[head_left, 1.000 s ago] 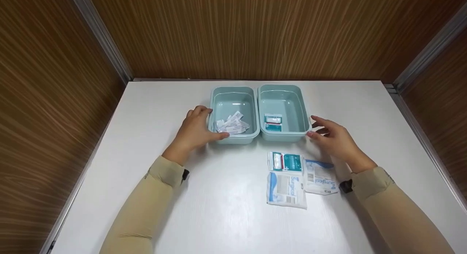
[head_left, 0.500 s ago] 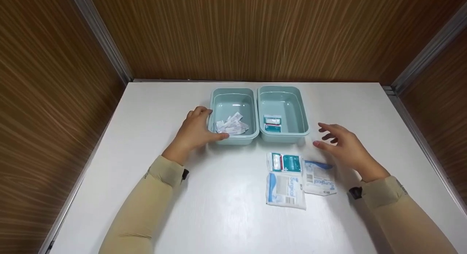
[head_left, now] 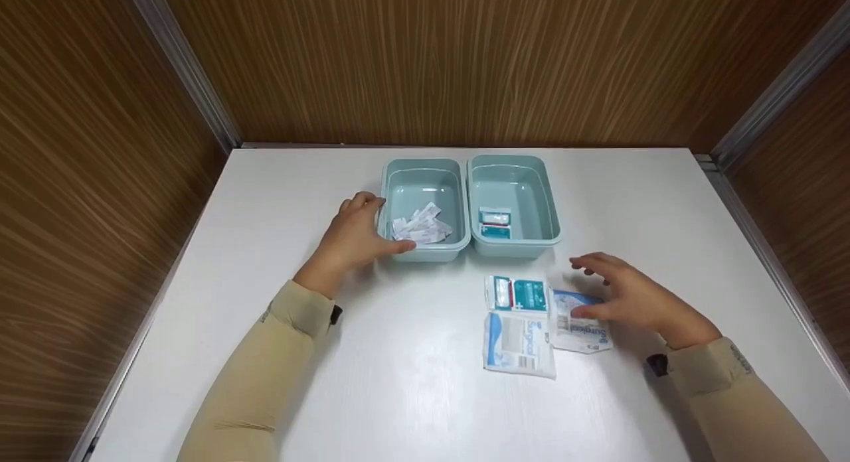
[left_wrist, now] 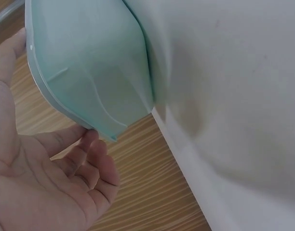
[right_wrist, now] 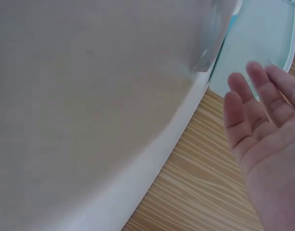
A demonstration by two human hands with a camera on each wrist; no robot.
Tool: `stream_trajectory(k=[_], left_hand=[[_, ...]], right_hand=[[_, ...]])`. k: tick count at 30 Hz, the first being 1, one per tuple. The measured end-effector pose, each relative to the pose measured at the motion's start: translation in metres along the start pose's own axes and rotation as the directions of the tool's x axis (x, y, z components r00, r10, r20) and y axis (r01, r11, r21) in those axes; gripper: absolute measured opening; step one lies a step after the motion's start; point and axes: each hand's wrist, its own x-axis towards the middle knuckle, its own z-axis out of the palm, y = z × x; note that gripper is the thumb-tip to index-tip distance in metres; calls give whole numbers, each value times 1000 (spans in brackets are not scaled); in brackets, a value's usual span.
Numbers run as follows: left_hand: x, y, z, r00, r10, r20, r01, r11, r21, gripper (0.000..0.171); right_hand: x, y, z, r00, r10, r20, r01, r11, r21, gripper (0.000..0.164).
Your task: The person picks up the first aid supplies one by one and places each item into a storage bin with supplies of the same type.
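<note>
My left hand (head_left: 352,233) holds the near left corner of the left pale-green plastic bin (head_left: 435,249), thumb over the front rim and fingers along its side. White paper-wrapped strips (head_left: 425,228) lie in that bin. The right bin (head_left: 534,206), alongside, has a small teal-and-white packet (head_left: 495,231) at its near left. My right hand (head_left: 637,301) hovers with fingers spread over a white-and-blue packet marked "Surgical" (head_left: 581,342), its thumb overlapping the packet in the head view. Nothing is in its grasp in the right wrist view.
To the left of that packet lie a similar "Surgical" packet (head_left: 520,356) and, behind it, a teal-and-white packet (head_left: 529,295). All rest on the white table (head_left: 398,395). Wood-grain panels (head_left: 438,64) enclose the table at the back and sides.
My right hand has left the right bin's near right corner and come back toward me, over the right-hand "Surgical" packet. The left hand stays at the left bin.
</note>
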Motion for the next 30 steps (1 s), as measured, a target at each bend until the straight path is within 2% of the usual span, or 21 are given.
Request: stream_trajectory(k=[8,14,18,22,23,26,29,30], left_hand=[[0,0,0,1000,-14,6,14,1000,-3,118],[-1,2,-1,1000,-27,16,27,1000,-10,118],[1,0,-1,1000,-7,14,7,1000,-4,117],[2,-3,-2,1000,13,16,-13,1000,3,124],[11,-15,3,999,29,13,-29,1000,-5,128],[12,-16,4,1000,26,15,-26,1000,-1,131],[12,-16,4,999,30,11,-30,1000,-7,126],[4,-4,-1,1000,15,12,-15,1000,2,122]], right_hand=[[-5,1,7,999,-24,44,27,998,-64,108],[-10,1,10,998,-7,60,12,996,-90,111],[-13,1,11,998,-33,57,39,993,-109,112],[-16,2,12,996,-44,82,53,992,-115,113],[-16,2,12,995,-41,90,52,992,-117,114],[-17,3,14,992,-18,121,35,991,-133,117],[-16,3,15,989,26,147,-1,986,-164,117],[-16,3,16,988,37,152,-10,985,-173,116]])
